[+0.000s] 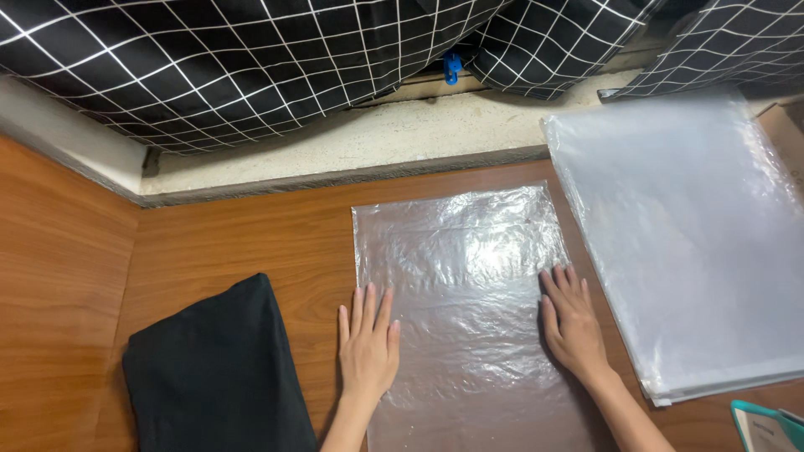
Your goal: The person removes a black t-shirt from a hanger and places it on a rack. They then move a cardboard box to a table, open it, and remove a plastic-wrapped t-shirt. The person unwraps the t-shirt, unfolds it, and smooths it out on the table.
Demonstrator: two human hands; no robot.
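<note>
- Partly cut off: the clear, crinkled plastic bag [465, 301] lying flat at centre frame runs out past the bottom edge, so its lower end is unseen.
- Left hand [367, 347] rests palm down, fingers spread flat, on the bag's left edge, half on the wood-grain brown tabletop [251, 243].
- Right hand [572, 322] lies palm down, fingers close together, on the bag's right edge; both forearms leave the frame at the bottom.
- Folded black cloth [213, 377], matte and soft, sits lower left, just beside the left hand, cut by the bottom edge.
- Stack of clear, smooth plastic bags [695, 243] fills the right side, just beside the right hand; its layered edges show at lower right.
- Teal-edged object [766, 423] in the bottom right corner, too cropped to identify.
- Black fabric with white grid lines [251, 67] hangs across the top, hiding what is behind; a small blue clip [452, 67] peeks out.
- Open tabletop lies above the bag and left of it.
</note>
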